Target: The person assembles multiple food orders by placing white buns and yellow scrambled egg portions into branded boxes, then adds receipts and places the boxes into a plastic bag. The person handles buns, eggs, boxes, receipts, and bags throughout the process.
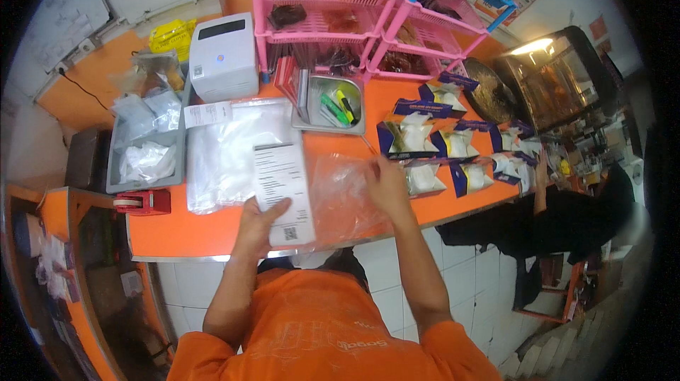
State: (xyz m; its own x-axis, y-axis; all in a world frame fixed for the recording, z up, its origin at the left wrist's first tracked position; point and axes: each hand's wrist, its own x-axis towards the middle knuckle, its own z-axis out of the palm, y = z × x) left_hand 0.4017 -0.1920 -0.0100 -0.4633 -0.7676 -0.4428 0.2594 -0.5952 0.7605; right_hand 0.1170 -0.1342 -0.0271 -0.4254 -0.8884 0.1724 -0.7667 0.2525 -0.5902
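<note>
My left hand [263, 224] grips a long white printed receipt [282, 186], thumb lying over its face. To the right of the receipt, a clear plastic bag [341, 193] spreads over the counter's front edge. My right hand [388, 186] has its fingers closed on the bag's upper right side. Under and behind the receipt lies a stack of clear plastic bags [227, 158]. Another white slip [207, 115] rests on top of that stack. Whether the left fingers also hold the bag's edge is hidden by the receipt.
Several open food boxes [411, 133] stand on the orange counter [177, 236] at right. Behind are a white label printer [223, 59], pink tiered baskets [322, 23] and a metal tray [329, 126] of highlighters. A red tape dispenser [144, 202] and grey bin [113, 161] sit left. A co-worker's hand [542, 175] reaches in.
</note>
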